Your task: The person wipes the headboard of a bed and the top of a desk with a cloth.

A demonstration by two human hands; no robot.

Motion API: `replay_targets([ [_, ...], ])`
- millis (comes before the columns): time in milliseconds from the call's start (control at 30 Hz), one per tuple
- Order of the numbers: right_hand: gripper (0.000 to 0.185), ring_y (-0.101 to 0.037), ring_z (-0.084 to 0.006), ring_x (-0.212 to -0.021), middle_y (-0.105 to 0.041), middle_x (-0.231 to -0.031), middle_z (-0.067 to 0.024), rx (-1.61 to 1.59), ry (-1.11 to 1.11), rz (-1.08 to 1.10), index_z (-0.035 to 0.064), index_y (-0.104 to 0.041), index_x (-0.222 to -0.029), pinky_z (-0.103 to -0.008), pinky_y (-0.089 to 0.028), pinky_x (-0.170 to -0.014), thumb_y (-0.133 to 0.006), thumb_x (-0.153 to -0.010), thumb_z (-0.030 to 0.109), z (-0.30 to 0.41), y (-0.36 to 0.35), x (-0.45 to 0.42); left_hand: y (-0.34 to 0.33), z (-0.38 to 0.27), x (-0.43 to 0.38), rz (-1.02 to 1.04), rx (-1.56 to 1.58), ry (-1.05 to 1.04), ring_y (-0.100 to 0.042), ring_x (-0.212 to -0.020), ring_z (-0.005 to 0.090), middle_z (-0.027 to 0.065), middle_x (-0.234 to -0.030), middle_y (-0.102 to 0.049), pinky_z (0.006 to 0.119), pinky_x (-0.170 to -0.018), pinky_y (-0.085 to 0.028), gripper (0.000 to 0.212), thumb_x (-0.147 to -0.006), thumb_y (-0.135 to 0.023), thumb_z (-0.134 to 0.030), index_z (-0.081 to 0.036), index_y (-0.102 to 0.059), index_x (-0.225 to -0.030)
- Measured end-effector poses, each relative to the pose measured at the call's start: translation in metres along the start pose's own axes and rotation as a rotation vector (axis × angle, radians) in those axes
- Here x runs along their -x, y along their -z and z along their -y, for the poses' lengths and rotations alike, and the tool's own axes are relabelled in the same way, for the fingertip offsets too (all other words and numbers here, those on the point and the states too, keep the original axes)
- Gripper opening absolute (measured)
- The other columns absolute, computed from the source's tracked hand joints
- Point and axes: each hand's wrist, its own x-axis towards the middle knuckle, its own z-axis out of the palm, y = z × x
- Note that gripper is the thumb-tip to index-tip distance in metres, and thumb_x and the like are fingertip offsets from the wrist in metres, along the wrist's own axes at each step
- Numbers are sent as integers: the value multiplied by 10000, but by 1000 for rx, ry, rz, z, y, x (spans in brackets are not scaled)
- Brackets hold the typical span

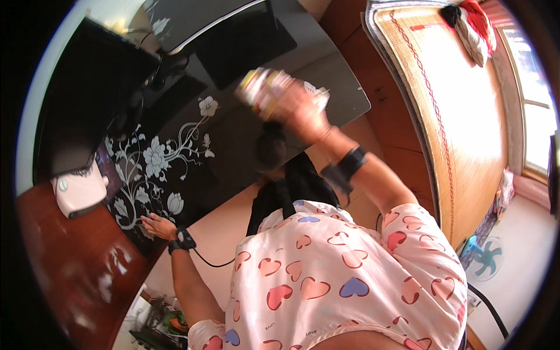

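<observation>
My right hand point(302, 111) is blurred by motion over the right part of a glossy black tabletop with white flower patterns point(236, 153). Its fingers are closed on a bunched, multicoloured item point(264, 89), seemingly cloth or soft packaging; the blur hides its exact kind. My left hand point(158, 226) rests at the table's near left edge, fingers apart, holding nothing, over the white floral print point(156, 158). Both wrists wear black straps, and a cable runs from the left one.
A dark flat screen point(92, 100) stands at the left, beside a pale pink appliance point(81, 192) on a reddish-brown wooden surface point(83, 258). To the right are a bed with a woven mat point(468, 131), wooden cabinets point(385, 92) and a blue fan point(486, 258).
</observation>
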Motion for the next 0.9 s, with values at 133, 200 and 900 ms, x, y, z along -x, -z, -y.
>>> replay_targets([
  [133,555,-297,-266,-1328,-377,-1389,-58,-115,161,359,254,-471,-1309,-558,-274,-1037,-557,-774,136,66,-32,64,14,-93,5,38,107,-79,-357,-1244,346,192,-1371,-377,434,-1023,-293,519,-953,-399,-323,-16,-351,-1368],
  [200,554,-281,-274,-1340,-343,-1424,-36,-90,53,401,290,-477,-1307,-570,-247,-1048,-574,-776,164,43,-16,89,32,-154,10,99,249,-210,-341,-1254,358,198,-1400,-332,433,-1030,-286,519,-951,-412,-293,-23,-321,-1385],
  [900,619,-418,-325,-1197,-453,-1292,-97,-225,-161,116,236,-465,-1309,-489,-376,-911,-634,-724,121,-95,41,-1,41,-402,94,355,401,-619,-331,-1244,369,159,-1403,-317,451,-1051,-274,537,-907,-488,-199,-26,-311,-1384],
])
